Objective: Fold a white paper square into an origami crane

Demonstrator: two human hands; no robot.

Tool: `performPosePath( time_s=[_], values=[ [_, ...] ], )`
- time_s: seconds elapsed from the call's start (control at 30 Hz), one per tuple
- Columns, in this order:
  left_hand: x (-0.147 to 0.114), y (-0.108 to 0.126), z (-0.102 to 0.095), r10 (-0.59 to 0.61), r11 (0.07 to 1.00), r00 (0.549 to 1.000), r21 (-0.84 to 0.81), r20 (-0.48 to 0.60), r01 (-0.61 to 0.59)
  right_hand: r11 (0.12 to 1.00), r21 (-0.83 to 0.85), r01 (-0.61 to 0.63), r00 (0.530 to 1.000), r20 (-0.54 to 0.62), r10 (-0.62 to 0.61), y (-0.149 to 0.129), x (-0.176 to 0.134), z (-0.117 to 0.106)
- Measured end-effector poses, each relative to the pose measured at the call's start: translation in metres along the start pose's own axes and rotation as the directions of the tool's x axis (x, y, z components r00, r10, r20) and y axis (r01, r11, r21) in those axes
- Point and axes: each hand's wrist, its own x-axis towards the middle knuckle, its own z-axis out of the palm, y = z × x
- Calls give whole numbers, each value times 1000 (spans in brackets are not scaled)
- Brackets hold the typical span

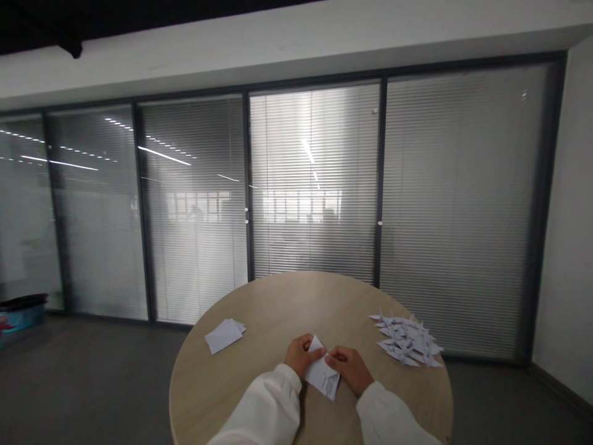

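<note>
Between my two hands is a partly folded sheet of paper (323, 378), white with some printed lines near its lower corner. My left hand (301, 355) grips its upper left edge, thumb on top. On the right side, my right hand (351, 368) pinches the paper near its middle, thumb and index finger close to the left thumb. The paper's pointed top sticks up between the hands, and its lower end angles down to the right. White sleeves cover both wrists.
A small stack of white paper sheets (225, 336) lies on the left of the round wooden table (306, 290). Several folded paper cranes (407, 341) are heaped on the right. Glass panels with blinds (315, 185) stand behind. A blue container (24, 314) is on the floor far left.
</note>
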Motion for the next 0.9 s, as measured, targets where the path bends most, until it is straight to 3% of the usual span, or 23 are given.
performPosePath(
  time_s=[0.37, 0.57, 0.9],
  values=[
    [0, -4, 1, 4, 998, 999, 64, 37, -6, 998, 57, 39, 998, 50, -42, 0, 0, -3],
    [0, -5, 3, 16, 1000, 998, 11, 67, -16, 996, -43, 81, 996, 32, -80, -1, 1, -6],
    [6, -8, -4, 69, 997, 998, 39, -4, -69, 998, -56, 32, 999, 16, -31, -2, 0, -1]
  ],
)
